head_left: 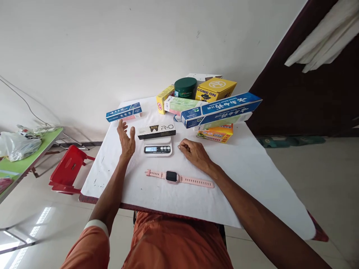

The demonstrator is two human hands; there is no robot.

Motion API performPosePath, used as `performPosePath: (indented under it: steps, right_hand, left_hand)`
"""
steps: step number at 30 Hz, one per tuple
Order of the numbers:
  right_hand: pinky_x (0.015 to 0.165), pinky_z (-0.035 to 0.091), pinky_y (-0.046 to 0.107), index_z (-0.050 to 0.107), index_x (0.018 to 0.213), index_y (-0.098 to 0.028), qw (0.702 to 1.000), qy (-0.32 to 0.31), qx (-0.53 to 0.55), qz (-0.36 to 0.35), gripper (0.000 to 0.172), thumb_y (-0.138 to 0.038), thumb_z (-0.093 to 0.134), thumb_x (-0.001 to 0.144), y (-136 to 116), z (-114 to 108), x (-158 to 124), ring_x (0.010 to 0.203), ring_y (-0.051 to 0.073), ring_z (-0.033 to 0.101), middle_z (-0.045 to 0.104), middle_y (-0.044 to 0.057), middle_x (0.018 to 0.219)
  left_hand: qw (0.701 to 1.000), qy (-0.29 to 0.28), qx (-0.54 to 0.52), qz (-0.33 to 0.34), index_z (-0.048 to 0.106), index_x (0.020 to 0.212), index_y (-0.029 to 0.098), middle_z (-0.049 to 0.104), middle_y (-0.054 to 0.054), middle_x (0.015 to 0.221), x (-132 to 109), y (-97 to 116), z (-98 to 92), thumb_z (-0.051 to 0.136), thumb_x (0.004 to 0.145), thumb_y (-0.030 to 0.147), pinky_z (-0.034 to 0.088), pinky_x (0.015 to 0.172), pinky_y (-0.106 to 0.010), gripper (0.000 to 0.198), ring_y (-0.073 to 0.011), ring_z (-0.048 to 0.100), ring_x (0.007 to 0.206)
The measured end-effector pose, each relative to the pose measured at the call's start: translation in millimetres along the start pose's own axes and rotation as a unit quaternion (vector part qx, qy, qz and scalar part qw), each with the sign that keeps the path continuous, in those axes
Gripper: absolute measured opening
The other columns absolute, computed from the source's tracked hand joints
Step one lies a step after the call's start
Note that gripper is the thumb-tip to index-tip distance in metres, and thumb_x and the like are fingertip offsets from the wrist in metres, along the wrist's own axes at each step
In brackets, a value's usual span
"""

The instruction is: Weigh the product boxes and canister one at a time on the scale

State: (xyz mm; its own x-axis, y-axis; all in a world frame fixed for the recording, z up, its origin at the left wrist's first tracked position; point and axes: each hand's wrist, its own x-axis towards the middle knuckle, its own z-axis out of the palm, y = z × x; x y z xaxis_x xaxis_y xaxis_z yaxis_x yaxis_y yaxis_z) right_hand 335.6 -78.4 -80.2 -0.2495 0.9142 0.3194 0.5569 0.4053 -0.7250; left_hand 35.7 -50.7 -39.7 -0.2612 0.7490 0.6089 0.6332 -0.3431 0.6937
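A small white kitchen scale (pixel 157 150) stands on the table with its display lit; the digits are hard to read for certain. Across its platform lies a black-and-white box (pixel 157 130) marked R&O. My left hand (pixel 126 140) is raised just left of the scale, fingers apart and holding nothing. To the scale's right, my right hand (pixel 195 152) rests on the cloth with its fingers curled in, and no object shows in it. Between my forearms a pink smartwatch (pixel 172 176) lies stretched flat, its dark screen up. Beyond my left hand lies a blue toothpaste box (pixel 124 112).
At the back right, a long blue toothpaste box (pixel 221 109) tops a pile beside a yellow box (pixel 215 89), a green-lidded jar (pixel 185 87) and an orange box (pixel 215 133). A white cloth (pixel 252 179) covers the table. A red chair (pixel 70 168) stands left.
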Motion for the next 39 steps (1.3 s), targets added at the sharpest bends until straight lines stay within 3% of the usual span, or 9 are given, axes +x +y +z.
performPosePath:
  steps: [3, 6, 13, 19, 23, 26, 29, 33, 39]
  right_hand:
    - [0.068, 0.041, 0.030, 0.055, 0.079, -0.023, 1.000, -0.001, 0.003, -0.001, 0.019, -0.035, 0.050, 0.093, -0.9, -0.7, 0.0, 0.068, 0.019, 0.061, 0.068, 0.004, 0.073]
    - [0.067, 0.041, 0.030, 0.054, 0.079, -0.023, 1.000, -0.003, 0.006, 0.003, 0.020, -0.037, 0.050, 0.092, -1.7, -0.9, 0.0, 0.067, 0.019, 0.061, 0.067, 0.003, 0.071]
    - [0.063, 0.040, 0.030, 0.053, 0.076, -0.024, 1.000, 0.006, 0.002, -0.002, 0.023, -0.040, 0.049, 0.092, -3.6, -1.6, -1.0, 0.061, 0.018, 0.058, 0.063, 0.001, 0.066]
    - [0.060, 0.042, 0.030, 0.054, 0.075, -0.025, 1.000, 0.004, 0.001, -0.011, 0.024, -0.041, 0.049, 0.093, -4.6, -3.0, -1.6, 0.061, 0.019, 0.059, 0.065, 0.002, 0.065]
    - [0.060, 0.043, 0.032, 0.054, 0.076, -0.025, 1.000, 0.005, 0.006, -0.015, 0.024, -0.040, 0.050, 0.094, -4.6, -3.2, -2.4, 0.060, 0.020, 0.060, 0.067, 0.003, 0.067]
    - [0.060, 0.043, 0.032, 0.054, 0.075, -0.025, 1.000, 0.003, 0.004, -0.016, 0.024, -0.040, 0.050, 0.094, -5.6, -3.2, -2.8, 0.060, 0.020, 0.061, 0.067, 0.002, 0.067]
    - [0.060, 0.043, 0.031, 0.055, 0.077, -0.025, 1.000, 0.002, -0.002, -0.012, 0.024, -0.040, 0.050, 0.095, -7.3, -3.4, -3.3, 0.061, 0.020, 0.060, 0.066, 0.002, 0.068]
    - [0.061, 0.042, 0.031, 0.053, 0.076, -0.025, 1.000, 0.005, -0.006, -0.007, 0.024, -0.039, 0.049, 0.095, -7.3, -2.8, -3.5, 0.061, 0.020, 0.059, 0.065, 0.002, 0.068]
    - [0.059, 0.040, 0.031, 0.052, 0.075, -0.025, 1.000, 0.005, -0.010, -0.008, 0.024, -0.038, 0.048, 0.095, -4.3, -0.6, -2.6, 0.058, 0.019, 0.056, 0.062, 0.001, 0.065]
  left_hand:
    - [0.999, -0.033, 0.021, 0.017, 0.033, 0.160, 0.024, 0.051, -0.019, 0.146, -1.3, -2.9, 0.7, 0.043, 0.100, 0.070, 0.044, 0.112, -0.050, 0.076, -0.0297, 0.055, 0.131]
    - [0.991, -0.102, 0.075, 0.045, 0.039, 0.157, 0.024, 0.054, -0.018, 0.144, 1.2, -2.1, 2.7, 0.052, 0.098, 0.068, 0.040, 0.115, -0.054, 0.075, -0.0329, 0.051, 0.136]
    - [0.918, -0.315, 0.192, 0.145, 0.051, 0.148, 0.025, 0.059, -0.014, 0.140, 20.4, 19.5, 13.1, 0.066, 0.094, 0.056, 0.035, 0.116, -0.055, 0.063, -0.0336, 0.049, 0.136]
    - [0.886, -0.389, 0.207, 0.144, 0.059, 0.135, 0.024, 0.068, -0.010, 0.118, 30.0, 28.1, 20.5, 0.070, 0.092, 0.035, 0.041, 0.110, -0.051, 0.045, -0.0301, 0.060, 0.118]
    - [0.899, -0.377, 0.190, 0.121, 0.060, 0.129, 0.024, 0.069, -0.009, 0.117, 49.8, 22.9, 11.8, 0.070, 0.091, 0.034, 0.044, 0.104, -0.048, 0.041, -0.0296, 0.061, 0.114]
    - [0.924, -0.292, 0.229, 0.093, 0.060, 0.130, 0.025, 0.067, -0.011, 0.125, 87.0, 12.5, -2.8, 0.069, 0.091, 0.030, 0.042, 0.105, -0.049, 0.041, -0.0325, 0.058, 0.120]
    - [0.931, -0.224, 0.283, 0.050, 0.059, 0.131, 0.024, 0.064, -0.014, 0.131, 134.4, -3.0, -16.0, 0.066, 0.093, 0.029, 0.037, 0.108, -0.052, 0.039, -0.0348, 0.054, 0.125]
    - [0.916, -0.233, 0.325, -0.014, 0.059, 0.130, 0.025, 0.062, -0.013, 0.134, 179.9, -28.1, -20.7, 0.063, 0.093, 0.027, 0.031, 0.114, -0.053, 0.037, -0.0346, 0.050, 0.130]
    - [0.899, -0.257, 0.348, -0.069, 0.057, 0.135, 0.022, 0.058, -0.017, 0.143, 193.6, -55.6, -8.1, 0.055, 0.095, 0.027, 0.027, 0.117, -0.057, 0.040, -0.0368, 0.047, 0.136]
